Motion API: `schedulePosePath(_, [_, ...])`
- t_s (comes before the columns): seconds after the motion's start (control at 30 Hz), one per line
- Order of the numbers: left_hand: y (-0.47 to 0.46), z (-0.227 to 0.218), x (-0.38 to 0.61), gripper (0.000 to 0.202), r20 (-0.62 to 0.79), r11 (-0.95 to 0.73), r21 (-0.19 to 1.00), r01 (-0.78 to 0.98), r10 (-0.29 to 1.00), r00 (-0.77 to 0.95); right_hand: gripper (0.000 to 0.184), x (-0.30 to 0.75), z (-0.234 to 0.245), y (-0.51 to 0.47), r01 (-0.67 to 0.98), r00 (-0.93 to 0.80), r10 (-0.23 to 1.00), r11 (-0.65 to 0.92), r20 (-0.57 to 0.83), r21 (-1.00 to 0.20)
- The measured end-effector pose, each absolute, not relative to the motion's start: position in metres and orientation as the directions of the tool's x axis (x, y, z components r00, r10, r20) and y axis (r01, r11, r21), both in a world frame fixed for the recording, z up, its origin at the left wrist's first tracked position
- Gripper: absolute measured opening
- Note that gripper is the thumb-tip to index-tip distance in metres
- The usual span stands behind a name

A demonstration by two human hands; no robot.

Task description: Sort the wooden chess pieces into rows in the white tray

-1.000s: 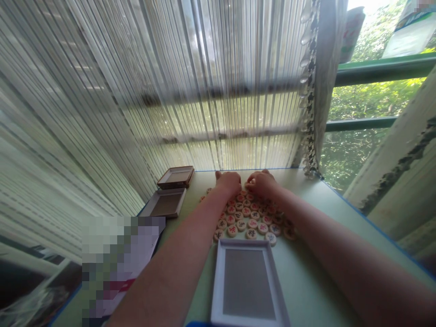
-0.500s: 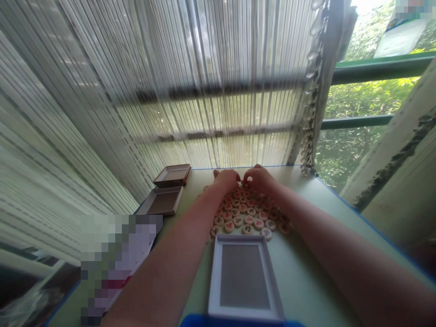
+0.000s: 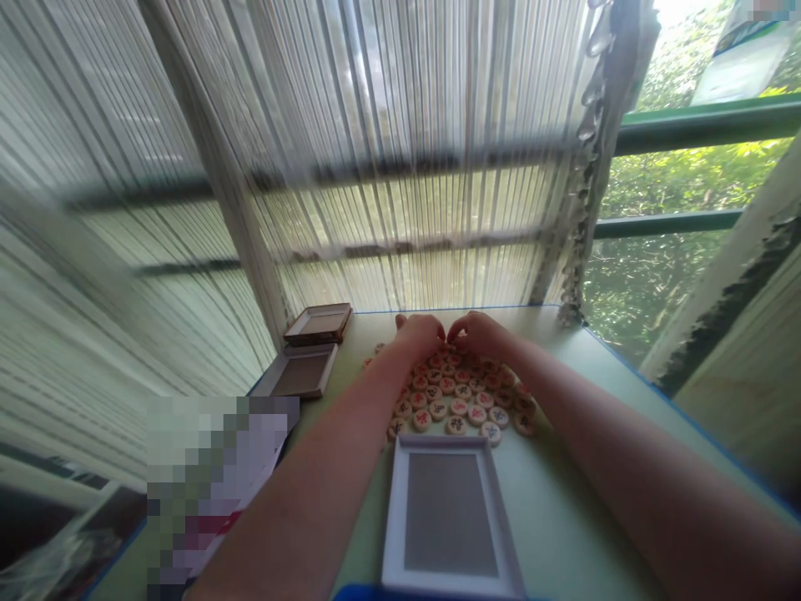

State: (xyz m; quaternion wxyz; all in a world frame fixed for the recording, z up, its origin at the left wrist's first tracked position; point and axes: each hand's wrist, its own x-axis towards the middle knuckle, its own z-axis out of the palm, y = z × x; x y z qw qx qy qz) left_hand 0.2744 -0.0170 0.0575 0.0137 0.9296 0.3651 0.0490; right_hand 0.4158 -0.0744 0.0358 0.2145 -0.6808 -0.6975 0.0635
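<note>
Round xiangqi pieces with red and dark characters lie spread in a loose cluster on the table. At the far edge of that cluster my left hand is bent inward, its fingers curled down to the pieces. Opposite it, my right hand has thumb and fingers pinched together, the tips close to those of the left. What either pinch holds is too small and partly hidden to make out. My forearms cover pieces on both sides. Nearer to me lies an open shallow white box with a grey bottom.
The pale green table has a blue edge. At the back left lie a brown-edged box and another shallow box part. A blurred-out printed item lies at the left. A string curtain hangs behind the table.
My right hand has dropped slightly towards the pieces, and the fingertips of both hands have come down a little. The curtain at the left has swayed.
</note>
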Motion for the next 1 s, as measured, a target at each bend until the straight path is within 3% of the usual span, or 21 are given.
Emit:
schedulePosePath(0.17, [-0.018,0.059,0.274,0.025,0.061,-0.720,0.056,0.692,0.694,0.717,0.024,0.411,0.042,-0.079,0.876,0.020,0.994,0.036,0.111,-0.481])
schedulePosePath(0.53, [-0.020,0.064,0.274,0.024,0.066,-0.704,0.115,0.700,0.709,0.702,0.027,0.410,0.038,-0.078,0.856,0.059,0.995,-0.008,0.081,-0.517])
schedulePosePath(0.8, [-0.015,0.055,0.275,0.030,0.087,-0.706,0.082,0.704,0.708,0.700,0.028,0.415,0.028,-0.067,0.971,0.004,0.967,0.056,0.253,-0.230])
schedulePosePath(0.9, [-0.015,0.054,0.276,0.031,0.088,-0.702,0.082,0.708,0.712,0.696,0.031,0.423,0.026,-0.066,0.983,0.085,0.942,-0.026,0.324,-0.183])
schedulePosePath(1.0, [-0.016,0.054,0.277,0.032,0.099,-0.705,0.078,0.705,0.709,0.699,0.032,0.430,0.025,-0.067,0.973,0.186,0.949,-0.141,0.256,-0.184])
